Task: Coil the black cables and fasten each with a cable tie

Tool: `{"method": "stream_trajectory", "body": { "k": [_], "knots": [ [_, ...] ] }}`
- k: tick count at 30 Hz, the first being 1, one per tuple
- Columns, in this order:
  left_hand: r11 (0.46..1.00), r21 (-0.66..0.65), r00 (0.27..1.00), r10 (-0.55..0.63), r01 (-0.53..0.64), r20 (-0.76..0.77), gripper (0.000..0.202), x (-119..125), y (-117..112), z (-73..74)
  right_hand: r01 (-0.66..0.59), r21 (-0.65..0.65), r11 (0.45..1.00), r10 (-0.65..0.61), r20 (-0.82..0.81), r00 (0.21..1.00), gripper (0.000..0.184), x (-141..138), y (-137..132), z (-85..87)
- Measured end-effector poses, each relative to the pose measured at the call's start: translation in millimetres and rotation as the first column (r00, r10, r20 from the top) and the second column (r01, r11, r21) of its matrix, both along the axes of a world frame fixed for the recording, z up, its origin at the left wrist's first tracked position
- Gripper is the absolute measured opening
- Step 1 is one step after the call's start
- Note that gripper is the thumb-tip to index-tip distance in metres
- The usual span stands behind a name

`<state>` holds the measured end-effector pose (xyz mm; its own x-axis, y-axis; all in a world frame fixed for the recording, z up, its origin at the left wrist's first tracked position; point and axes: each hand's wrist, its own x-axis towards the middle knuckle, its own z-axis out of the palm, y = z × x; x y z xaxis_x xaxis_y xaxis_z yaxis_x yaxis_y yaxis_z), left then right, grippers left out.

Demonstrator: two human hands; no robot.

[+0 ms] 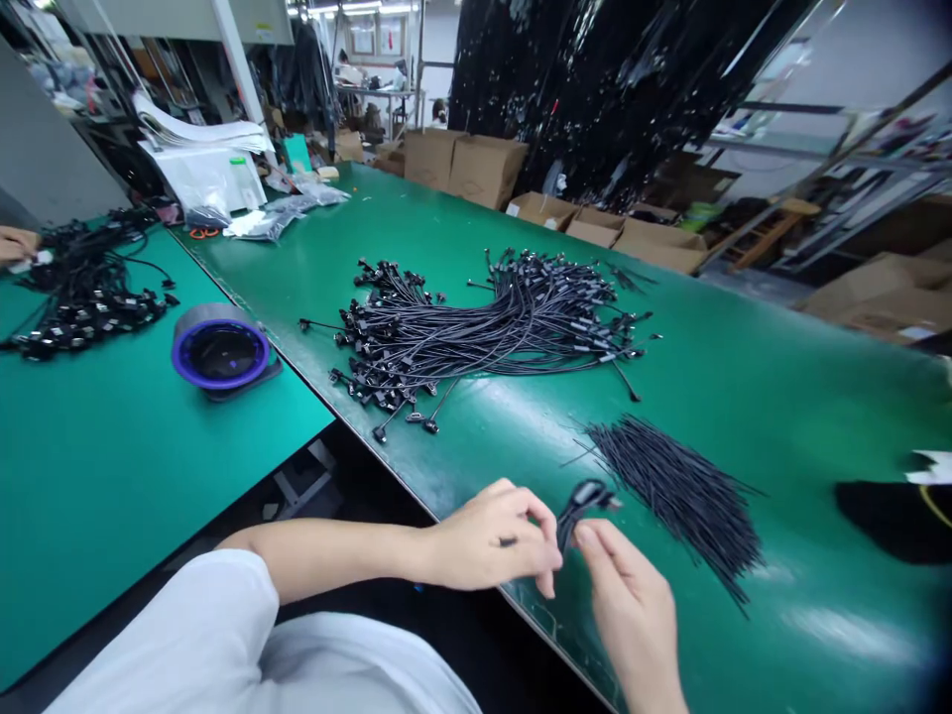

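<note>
My left hand [495,535] and my right hand [629,595] meet over the near edge of the green table [780,397]. Both pinch a short black cable [584,501] coiled into a small loop between the fingertips. Just right of the hands lies a bundle of thin black ties [680,486]. Farther back on the table sits a large pile of black cables with connectors [491,322].
A second green table [111,446] on the left carries a purple-rimmed round device [221,352] and another cable pile [81,288], with another person's hand [16,243] at its far edge. Cardboard boxes [476,164] line the back. A dark object [892,516] lies at the right.
</note>
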<state>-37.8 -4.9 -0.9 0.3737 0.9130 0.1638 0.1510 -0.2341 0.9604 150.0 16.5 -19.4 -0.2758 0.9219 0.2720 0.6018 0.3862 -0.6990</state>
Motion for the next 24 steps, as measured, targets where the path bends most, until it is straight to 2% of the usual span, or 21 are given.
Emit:
{"method": "stream_trajectory", "body": {
  "k": [2, 3, 5, 7, 9, 11, 13, 15, 17, 18, 20, 21, 23, 24],
  "knots": [
    [0.997, -0.074, 0.999, -0.018, 0.015, -0.037, 0.044, 1, -1, -12.6, 0.031, 0.108, 0.994, -0.036, 0.044, 0.998, 0.030, 1, -3, 3.7],
    [0.987, -0.160, 1.000, 0.003, -0.004, -0.008, 0.047, 1, 1, -18.0, -0.003, 0.191, 0.982, -0.010, 0.067, 0.998, 0.028, -2, -6, 4.8],
    [0.930, -0.368, 0.992, 0.050, -0.005, 0.113, 0.064, -1, 6, -21.9, -0.166, 0.329, 0.929, 0.123, 0.147, 0.981, 0.027, -14, -16, 5.4],
    [0.888, -0.459, 0.975, 0.074, 0.033, 0.211, 0.077, -6, 7, -14.4, -0.311, 0.392, 0.866, 0.235, 0.230, 0.944, 0.029, -26, -23, 5.6],
    [0.922, -0.381, 0.980, 0.012, 0.066, 0.200, 0.075, -12, 2, -0.3, -0.326, 0.390, 0.861, 0.237, 0.259, 0.936, 0.032, -32, -23, 7.1],
    [0.960, -0.254, 0.989, -0.086, 0.115, 0.123, 0.073, -16, -4, 10.6, -0.261, 0.331, 0.907, 0.185, 0.244, 0.952, 0.034, -29, -17, 9.4],
    [0.965, -0.230, 0.989, -0.106, 0.127, 0.102, 0.080, -17, -8, 10.5, -0.179, 0.274, 0.945, 0.119, 0.222, 0.968, 0.033, -20, -11, 11.6],
    [0.959, -0.282, 0.996, 0.029, -0.003, 0.088, 0.070, -14, -9, -0.6, -0.116, 0.277, 0.954, 0.057, 0.213, 0.975, 0.031, -14, -8, 12.2],
    [0.930, -0.331, 0.977, 0.197, -0.162, 0.077, 0.043, -6, -9, -15.4, -0.093, 0.313, 0.945, 0.029, 0.204, 0.979, 0.030, -12, -9, 10.9],
    [0.917, -0.351, 0.969, 0.232, -0.188, 0.087, 0.041, -1, -8, -21.5, -0.093, 0.318, 0.944, 0.035, 0.181, 0.983, 0.030, -13, -10, 9.8],
    [0.919, -0.378, 0.972, 0.182, -0.115, 0.146, 0.054, 9, -7, -28.6, -0.074, 0.264, 0.962, 0.060, 0.062, 0.996, 0.030, -16, -13, 6.7],
    [0.924, -0.378, 0.978, 0.129, -0.059, 0.163, 0.054, 15, -6, -29.8, -0.059, 0.185, 0.981, 0.069, -0.047, 0.997, 0.030, -16, -14, 4.8],
    [0.938, -0.347, 0.990, 0.058, -0.010, 0.130, 0.052, 24, -5, -28.9, -0.079, -0.097, 0.992, 0.042, -0.336, 0.941, 0.031, -15, -15, 0.2],
    [0.942, -0.336, 0.993, 0.062, -0.026, 0.096, 0.051, 28, -5, -27.9, -0.149, -0.269, 0.952, 0.005, -0.471, 0.882, 0.033, -13, -15, -2.4]
  ]
}}
